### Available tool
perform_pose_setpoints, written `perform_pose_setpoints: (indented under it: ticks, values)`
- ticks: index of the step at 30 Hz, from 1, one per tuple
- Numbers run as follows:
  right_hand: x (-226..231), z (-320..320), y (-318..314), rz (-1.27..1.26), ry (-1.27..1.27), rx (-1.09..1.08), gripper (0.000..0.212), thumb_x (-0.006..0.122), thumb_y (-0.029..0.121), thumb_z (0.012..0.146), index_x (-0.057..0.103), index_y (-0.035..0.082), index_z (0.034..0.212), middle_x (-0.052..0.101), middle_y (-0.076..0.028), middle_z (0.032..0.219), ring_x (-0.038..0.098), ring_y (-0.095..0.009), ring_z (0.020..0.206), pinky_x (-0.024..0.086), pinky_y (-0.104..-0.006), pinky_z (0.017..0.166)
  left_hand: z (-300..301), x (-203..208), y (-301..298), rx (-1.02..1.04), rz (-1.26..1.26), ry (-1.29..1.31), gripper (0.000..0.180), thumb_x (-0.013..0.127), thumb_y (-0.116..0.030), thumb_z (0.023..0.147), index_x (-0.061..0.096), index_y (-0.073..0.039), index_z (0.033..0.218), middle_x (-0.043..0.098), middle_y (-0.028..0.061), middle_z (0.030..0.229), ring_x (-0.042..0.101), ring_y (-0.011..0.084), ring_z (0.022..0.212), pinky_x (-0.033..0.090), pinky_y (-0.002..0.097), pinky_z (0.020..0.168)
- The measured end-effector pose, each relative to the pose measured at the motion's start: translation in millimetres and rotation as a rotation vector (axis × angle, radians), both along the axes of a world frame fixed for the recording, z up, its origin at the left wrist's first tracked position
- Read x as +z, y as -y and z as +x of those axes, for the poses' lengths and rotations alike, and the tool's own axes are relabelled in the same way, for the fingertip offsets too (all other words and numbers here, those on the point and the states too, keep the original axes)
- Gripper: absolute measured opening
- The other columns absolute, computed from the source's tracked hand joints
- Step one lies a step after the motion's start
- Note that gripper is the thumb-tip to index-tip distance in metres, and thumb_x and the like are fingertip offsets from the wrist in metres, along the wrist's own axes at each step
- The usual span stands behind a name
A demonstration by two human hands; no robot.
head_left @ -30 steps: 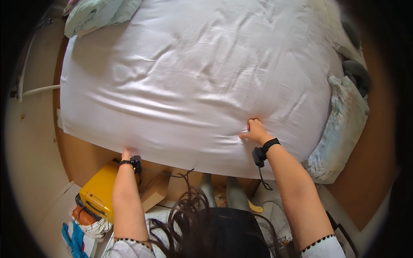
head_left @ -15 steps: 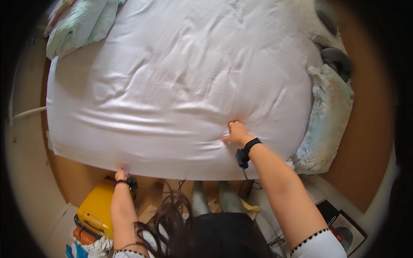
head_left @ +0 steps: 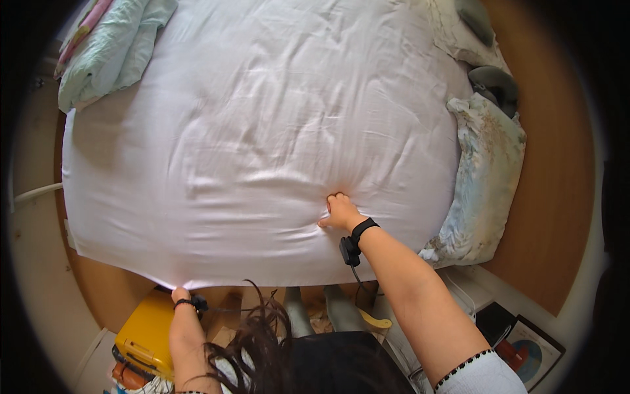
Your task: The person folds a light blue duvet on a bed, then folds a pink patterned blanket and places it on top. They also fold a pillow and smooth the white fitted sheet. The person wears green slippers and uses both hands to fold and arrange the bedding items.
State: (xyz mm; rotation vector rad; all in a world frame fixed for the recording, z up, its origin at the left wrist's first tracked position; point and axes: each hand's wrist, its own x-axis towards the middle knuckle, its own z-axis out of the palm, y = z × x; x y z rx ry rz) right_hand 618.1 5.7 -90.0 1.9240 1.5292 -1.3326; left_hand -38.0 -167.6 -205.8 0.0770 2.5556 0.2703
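A pale pinkish-white bed sheet (head_left: 249, 144) covers the wide mattress in front of me. At the near left, my left hand (head_left: 180, 294) is closed on the sheet's lower edge, drawing it out into a small point. Farther in and to the right, my right hand (head_left: 341, 211) rests on the sheet with curled fingers, its thumb a little apart from them. Creases gather around this hand, and it appears to grip the cloth. Black bands with small dark devices sit on both wrists.
A folded mint-green quilt (head_left: 108, 62) lies at the far left. Along the right are a floral pillow (head_left: 489, 184) and a grey neck pillow (head_left: 495, 88). A yellow suitcase (head_left: 146, 333) stands below the bed's near left edge. A cable hangs from my right wrist device.
My left hand has pulled the sheet's edge toward me, stretching it into a point. My right hand keeps its place on the sheet while the whole view has shifted slightly.
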Motion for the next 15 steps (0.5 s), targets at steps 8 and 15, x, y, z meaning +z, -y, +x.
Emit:
perform_pose_setpoints:
  ticks: [8,15]
  values:
    - [2.7,3.6,4.2,0.032,-0.042,-0.015,0.064,0.082,0.038,0.068,0.057,0.007,0.118,0.051,-0.013,0.124,0.045,-0.032,0.126,0.044,-0.0445,0.102,25.2,28.3,-14.0,0.110,-0.212,0.071,0.034,0.046,-0.025,0.095,0.055,-0.002,0.119,0.065,0.0194,0.098,0.066,0.0309,0.080,0.057,0.0435,0.067]
    - [2.7,9.6,8.6,0.085,-0.083,-0.026,0.059,0.080,0.036,0.069,0.059,0.007,0.116,0.052,-0.013,0.122,0.047,-0.032,0.124,0.044,-0.0446,0.101,164.6,108.4,-157.0,-0.874,0.169,-0.525,0.057,0.067,-0.017,0.079,0.050,-0.010,0.132,0.051,0.0192,0.133,0.048,0.0373,0.124,0.040,0.0461,0.103]
